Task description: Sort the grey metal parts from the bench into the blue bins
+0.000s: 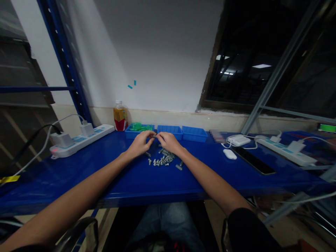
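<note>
My left hand [142,142] and my right hand [168,141] meet over the blue table, fingertips pinched round a small metal part [154,136] between them. Its exact shape is too small to tell. Below the hands lies a loose pile of silvery screws [163,161] and metal cylinders. One cylinder [179,167] rests at the right of the pile, and another [147,154] is near my left hand. Behind the hands stand three blue trays in a row: the left tray [128,133] holds green pieces [138,126], then come the middle tray [178,132] and the right tray [194,134].
A drink bottle [120,117] stands by the wall. At the left lies a power strip [81,141] with plugs and cables. To the right are a white earbud case [230,154], a phone [253,160], a coiled white charger [238,140] and another power strip [286,151].
</note>
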{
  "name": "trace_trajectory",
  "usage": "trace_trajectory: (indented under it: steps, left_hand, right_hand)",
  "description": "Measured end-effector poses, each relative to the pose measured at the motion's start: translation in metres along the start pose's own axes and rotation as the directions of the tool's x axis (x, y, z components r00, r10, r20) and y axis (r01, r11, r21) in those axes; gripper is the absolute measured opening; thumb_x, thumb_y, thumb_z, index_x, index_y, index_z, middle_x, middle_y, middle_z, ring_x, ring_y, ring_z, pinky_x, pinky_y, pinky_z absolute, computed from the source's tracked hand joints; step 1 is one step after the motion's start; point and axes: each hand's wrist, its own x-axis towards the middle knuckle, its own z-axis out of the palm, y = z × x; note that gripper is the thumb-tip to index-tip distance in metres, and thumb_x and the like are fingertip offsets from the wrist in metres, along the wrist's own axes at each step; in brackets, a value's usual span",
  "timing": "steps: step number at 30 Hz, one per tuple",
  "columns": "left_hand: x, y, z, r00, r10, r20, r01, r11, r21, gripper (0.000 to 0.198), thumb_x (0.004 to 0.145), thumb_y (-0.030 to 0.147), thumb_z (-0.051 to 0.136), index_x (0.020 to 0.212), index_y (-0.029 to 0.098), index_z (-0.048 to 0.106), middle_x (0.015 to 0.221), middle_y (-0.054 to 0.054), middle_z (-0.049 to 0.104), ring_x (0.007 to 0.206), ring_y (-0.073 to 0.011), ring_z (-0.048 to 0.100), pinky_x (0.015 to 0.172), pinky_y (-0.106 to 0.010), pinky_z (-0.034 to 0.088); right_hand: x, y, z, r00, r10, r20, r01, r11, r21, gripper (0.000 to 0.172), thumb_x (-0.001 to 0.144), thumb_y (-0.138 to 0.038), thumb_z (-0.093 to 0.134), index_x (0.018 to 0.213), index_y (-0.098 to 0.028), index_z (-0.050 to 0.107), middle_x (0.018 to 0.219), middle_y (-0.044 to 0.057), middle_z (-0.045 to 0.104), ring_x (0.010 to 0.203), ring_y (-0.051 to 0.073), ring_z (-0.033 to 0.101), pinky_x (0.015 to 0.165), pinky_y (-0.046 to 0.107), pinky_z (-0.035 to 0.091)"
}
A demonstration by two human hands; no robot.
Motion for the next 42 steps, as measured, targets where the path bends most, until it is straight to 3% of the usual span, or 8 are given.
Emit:
trace_trajectory:
  steps: [8, 12, 16, 20, 24, 29, 36, 42]
  left_hand:
    - [0.001, 0.005, 0.0, 0.996, -0.089, -0.014, 0.09, 0.995, 0.047, 0.037, 0.092, 0.037, 0.031, 0.085, 0.015, 0.06, 0.085, -0.008, 0.066, 0.081, -0.02, 0.059, 0.074, -0.029, 0.043]
    - [0.005, -0.001, -0.009, 0.98, -0.12, 0.159, 0.114, 0.992, 0.048, 0.043, 0.091, 0.042, 0.031, 0.079, 0.015, 0.063, 0.076, -0.006, 0.066, 0.073, -0.0191, 0.059, 0.07, -0.028, 0.043]
    - [0.004, -0.013, -0.03, 0.847, -0.049, 0.529, 0.098, 0.993, -0.064, 0.035, 0.078, 0.045, 0.056, 0.099, 0.02, 0.067, 0.096, -0.004, 0.069, 0.085, -0.0188, 0.061, 0.076, -0.024, 0.044]
    - [-0.002, -0.021, -0.039, 0.761, 0.014, 0.649, 0.045, 0.996, -0.075, 0.026, 0.071, 0.041, 0.066, 0.093, 0.027, 0.07, 0.103, -0.002, 0.066, 0.096, -0.0196, 0.059, 0.086, -0.027, 0.041]
    - [-0.002, -0.026, -0.025, 0.816, -0.035, 0.578, 0.001, 0.998, 0.059, 0.019, 0.077, 0.039, 0.059, 0.087, 0.025, 0.068, 0.098, -0.003, 0.066, 0.096, -0.0212, 0.058, 0.084, -0.03, 0.04]
    - [0.001, -0.028, -0.007, 0.898, 0.004, 0.439, -0.012, 1.0, 0.015, 0.026, 0.085, 0.037, 0.046, 0.093, 0.019, 0.063, 0.091, -0.007, 0.067, 0.086, -0.0193, 0.06, 0.078, -0.028, 0.042]
    - [0.0, -0.009, -0.014, 0.985, -0.018, 0.169, 0.032, 0.996, -0.079, 0.025, 0.089, 0.037, 0.038, 0.093, 0.017, 0.052, 0.084, -0.005, 0.062, 0.076, -0.017, 0.058, 0.071, -0.028, 0.043]
    - [0.001, -0.005, -0.012, 0.993, -0.013, 0.118, 0.031, 0.988, -0.154, 0.025, 0.09, 0.038, 0.037, 0.086, 0.017, 0.05, 0.08, -0.002, 0.058, 0.073, -0.015, 0.055, 0.069, -0.026, 0.043]
  right_hand:
    - [-0.002, -0.005, -0.003, 0.998, -0.026, -0.056, 0.029, 0.998, 0.048, 0.025, 0.088, -0.03, 0.052, 0.109, -0.017, 0.053, 0.085, 0.003, 0.062, 0.083, 0.015, 0.056, 0.076, 0.024, 0.038]
    - [0.0, 0.004, -0.005, 0.999, -0.03, -0.046, 0.028, 0.999, -0.045, 0.021, 0.092, -0.032, 0.044, 0.095, -0.017, 0.059, 0.089, 0.005, 0.062, 0.087, 0.016, 0.053, 0.08, 0.026, 0.037]
    - [-0.003, 0.033, -0.012, 0.972, 0.188, -0.142, -0.211, 0.962, -0.171, 0.03, 0.093, -0.037, 0.041, 0.086, -0.016, 0.062, 0.092, 0.008, 0.062, 0.093, 0.019, 0.052, 0.084, 0.03, 0.035]
    - [-0.011, 0.062, -0.018, 0.875, 0.419, -0.241, -0.471, 0.851, -0.23, 0.03, 0.091, -0.039, 0.044, 0.089, -0.016, 0.064, 0.1, 0.011, 0.061, 0.102, 0.024, 0.048, 0.085, 0.035, 0.035]
    - [-0.016, 0.072, -0.018, 0.817, 0.527, -0.234, -0.574, 0.782, -0.243, 0.03, 0.089, -0.039, 0.046, 0.087, -0.017, 0.066, 0.103, 0.013, 0.059, 0.105, 0.027, 0.046, 0.085, 0.04, 0.036]
    - [-0.012, 0.06, -0.019, 0.833, 0.511, -0.214, -0.552, 0.795, -0.252, 0.03, 0.09, -0.037, 0.044, 0.087, -0.017, 0.065, 0.105, 0.014, 0.059, 0.108, 0.028, 0.045, 0.086, 0.041, 0.035]
    - [-0.004, 0.003, -0.017, 0.995, 0.024, 0.098, -0.012, 0.992, -0.124, 0.026, 0.085, -0.038, 0.055, 0.104, -0.021, 0.058, 0.1, 0.005, 0.062, 0.097, 0.02, 0.053, 0.083, 0.032, 0.036]
    - [-0.007, -0.018, -0.016, 0.999, -0.015, 0.033, 0.017, 0.997, -0.077, 0.023, 0.084, -0.033, 0.057, 0.101, -0.018, 0.055, 0.092, 0.005, 0.061, 0.089, 0.018, 0.054, 0.077, 0.029, 0.037]
